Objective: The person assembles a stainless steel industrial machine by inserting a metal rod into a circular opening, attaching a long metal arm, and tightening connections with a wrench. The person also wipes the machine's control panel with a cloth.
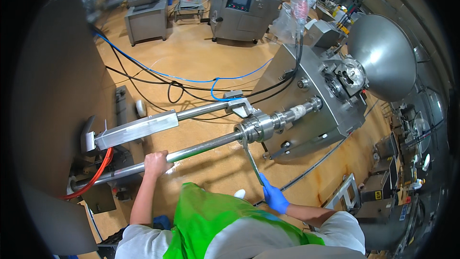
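Observation:
My bare left hand (pixel 157 164) is wrapped round a long metal pipe (pixel 206 147). The pipe slants from the dark machine body at the left up to a ringed steel coupling (pixel 256 127). In a blue glove, my right hand (pixel 274 197) grips the lower end of a long-handled spanner (pixel 251 159), whose upper end meets the coupling. Beyond the coupling, a jointed steel tube (pixel 294 112) runs into the side of a stainless steel machine (pixel 306 129). Above the pipe lies a parallel rod with a square metal sleeve (pixel 139 128).
Blue and black hoses (pixel 177 86) loop over the tan floor behind the pipes. Red hoses (pixel 103 168) curve round the pipe's left end. A big steel hopper (pixel 383 57) tops the machine at right. Another machine with a control panel (pixel 239 7) stands at the back.

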Demonstrator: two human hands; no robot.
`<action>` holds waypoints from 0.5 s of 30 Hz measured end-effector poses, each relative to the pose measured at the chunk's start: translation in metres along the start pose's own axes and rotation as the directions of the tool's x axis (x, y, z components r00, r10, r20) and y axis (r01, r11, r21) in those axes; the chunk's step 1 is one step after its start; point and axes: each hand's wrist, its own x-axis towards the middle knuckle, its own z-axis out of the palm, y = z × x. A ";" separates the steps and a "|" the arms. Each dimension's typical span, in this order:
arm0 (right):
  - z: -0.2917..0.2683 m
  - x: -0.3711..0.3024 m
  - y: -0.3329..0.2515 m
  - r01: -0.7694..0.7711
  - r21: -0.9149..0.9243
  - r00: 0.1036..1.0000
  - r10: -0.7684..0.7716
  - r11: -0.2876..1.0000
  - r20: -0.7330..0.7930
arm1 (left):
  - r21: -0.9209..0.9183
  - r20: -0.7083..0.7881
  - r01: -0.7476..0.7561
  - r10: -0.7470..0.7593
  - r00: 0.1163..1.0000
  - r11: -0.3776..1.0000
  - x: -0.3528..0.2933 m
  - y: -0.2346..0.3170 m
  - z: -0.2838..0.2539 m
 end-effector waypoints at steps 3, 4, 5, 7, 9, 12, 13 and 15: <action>-0.007 -0.001 -0.001 -0.025 0.003 0.999 0.025 1.000 0.030 | -0.007 -0.033 -0.022 0.022 0.999 1.000 0.002 -0.002 0.004; -0.008 -0.001 -0.002 -0.027 0.013 0.998 0.026 1.000 0.048 | -0.015 -0.042 -0.023 0.023 0.999 1.000 0.003 -0.003 0.005; -0.007 0.000 0.000 -0.032 0.005 0.999 0.032 0.999 0.039 | -0.024 -0.050 -0.024 0.023 0.998 0.999 0.004 -0.004 0.008; 0.002 0.000 0.003 -0.045 0.002 0.998 0.045 0.999 0.035 | -0.024 -0.080 -0.046 0.044 0.996 0.999 0.002 -0.007 0.010; -0.001 0.003 0.004 -0.065 -0.001 0.997 0.065 0.998 0.037 | -0.012 -0.088 -0.050 0.049 0.995 0.999 0.005 -0.012 0.015; 0.020 0.001 0.021 -0.082 0.084 0.997 0.082 0.993 -0.001 | 0.024 -0.070 -0.041 0.043 0.997 0.999 0.006 -0.012 0.017; 0.022 0.001 0.020 -0.065 0.101 0.998 0.067 0.993 -0.016 | 0.021 -0.058 -0.036 0.037 0.998 0.999 0.007 -0.013 0.019; 0.027 0.003 0.022 -0.153 0.068 0.987 0.149 0.986 0.056 | 0.014 -0.005 -0.033 0.033 0.999 0.999 0.008 -0.010 0.017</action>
